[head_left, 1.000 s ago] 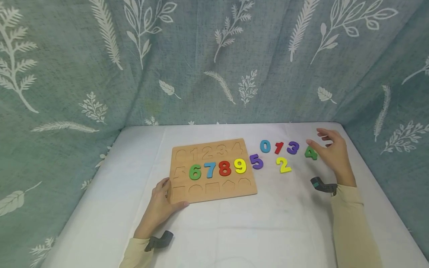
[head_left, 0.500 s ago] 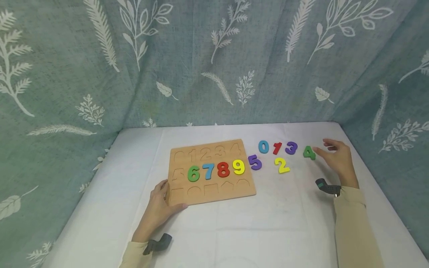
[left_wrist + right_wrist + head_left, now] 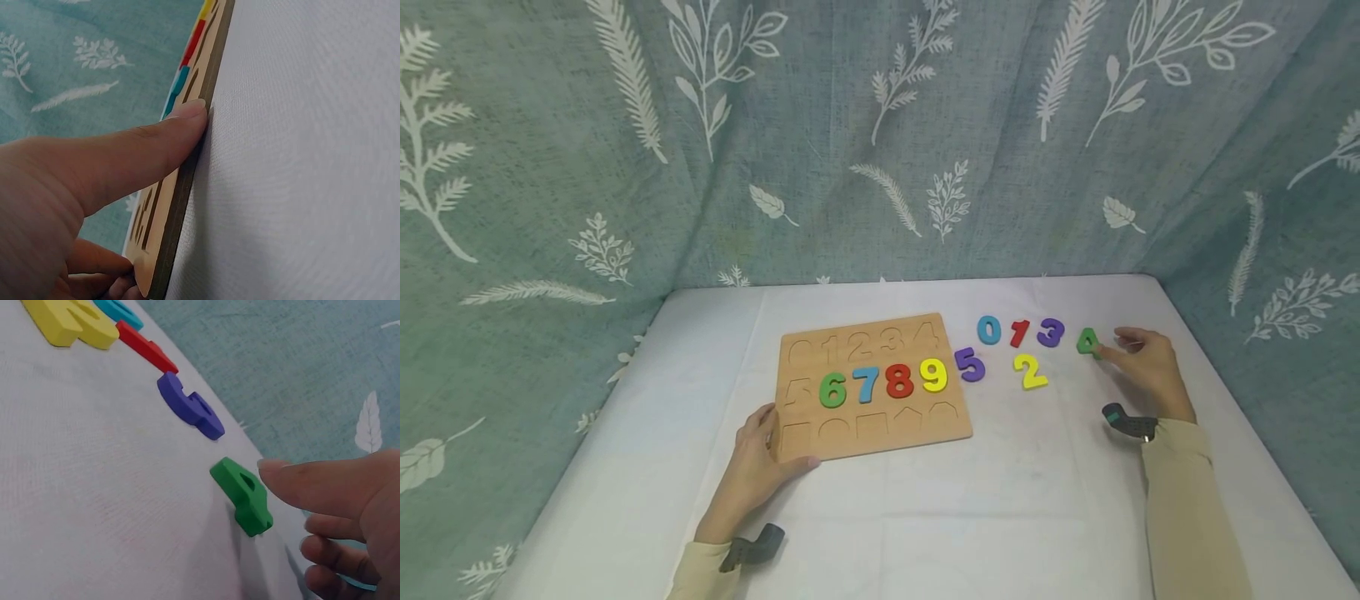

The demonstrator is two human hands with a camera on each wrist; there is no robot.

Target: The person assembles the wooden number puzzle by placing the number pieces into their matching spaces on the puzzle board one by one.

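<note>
My left hand (image 3: 751,473) grips the near left corner of a wooden number puzzle board (image 3: 880,446). In the left wrist view the thumb (image 3: 169,137) lies on the board's edge, and curled fingers touch its side. A green 6 (image 3: 832,390), blue 7 (image 3: 866,384), red 8 (image 3: 899,381) and yellow 9 (image 3: 933,375) lie on the board. On the right, my right hand (image 3: 1146,367) is beside a green number 4 (image 3: 240,494). Its thumb is close to the 4, fingers apart from it; whether the thumb touches is unclear.
A purple 5 (image 3: 970,365) lies at the board's right edge. Further right are a blue 0 (image 3: 982,332), red 1 (image 3: 1019,333), purple 3 (image 3: 1051,332) and yellow 2 (image 3: 1029,372). A leaf-patterned curtain (image 3: 820,150) borders the white table (image 3: 970,517).
My right hand has drawn back slightly and come down, bringing its thumb to the lower right of the green 4. The left hand stays on the board.
</note>
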